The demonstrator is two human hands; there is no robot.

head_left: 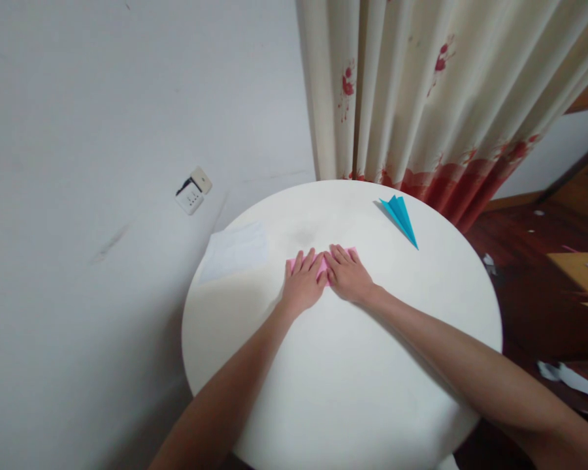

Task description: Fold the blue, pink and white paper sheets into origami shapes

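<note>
A pink sheet of paper [325, 262] lies flat on the round white table [343, 365], mostly covered by my two hands. My left hand [304, 282] presses on its left part with the fingers spread. On the right part rests my right hand [347, 274], also flat with fingers stretched out. The fingertips of both hands come close together near the paper's middle. Farther back on the right sits a blue folded paper plane [400, 219], its point toward me, apart from my hands.
A thin white sheet [235, 251] lies at the table's left edge, by the wall [102, 98]. A wall socket [191, 197] is above it. Behind the table hangs a cream and red curtain [396, 98]. Dark wooden floor [509, 274] with scattered bits shows on the right.
</note>
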